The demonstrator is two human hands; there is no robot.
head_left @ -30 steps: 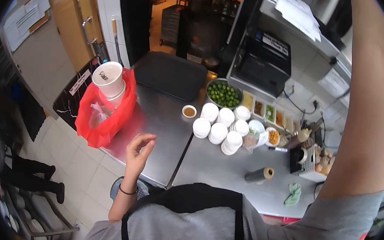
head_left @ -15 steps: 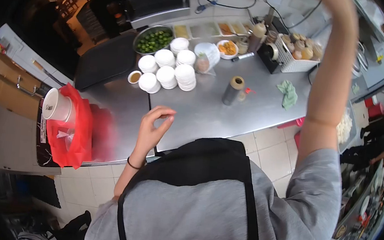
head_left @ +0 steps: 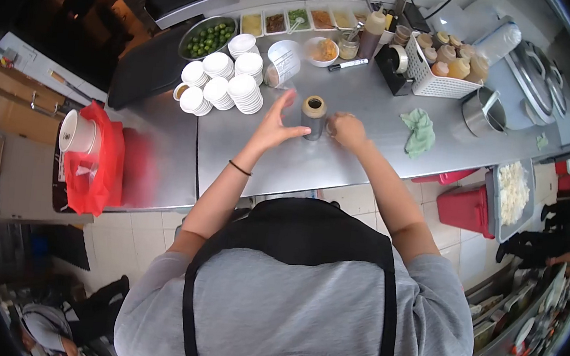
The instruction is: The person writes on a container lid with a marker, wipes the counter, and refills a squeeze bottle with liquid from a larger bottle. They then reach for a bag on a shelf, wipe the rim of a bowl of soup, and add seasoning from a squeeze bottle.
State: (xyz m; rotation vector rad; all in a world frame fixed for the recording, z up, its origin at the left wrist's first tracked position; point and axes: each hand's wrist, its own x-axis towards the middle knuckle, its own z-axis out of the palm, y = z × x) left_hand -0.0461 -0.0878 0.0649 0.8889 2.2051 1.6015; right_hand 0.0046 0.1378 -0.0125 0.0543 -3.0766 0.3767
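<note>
Dark bottle (head_left: 312,126) with a tan collar stands upright on the steel counter (head_left: 289,168), between the left hand (head_left: 275,126), spread open with its thumb touching or just beside the bottle, and the right hand (head_left: 349,131), its fingers curled around something or nothing, which cannot be told. A sideways knock from either hand could tip it, perhaps towards the stacked white cups (head_left: 244,93).

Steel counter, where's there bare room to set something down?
The steel counter looks bare at left, between the red bag and the white stacks; between the dark bottle and the front edge; and between the right hand and the green cloth. Crowded: the back, from those stacks to the white basket.
</note>
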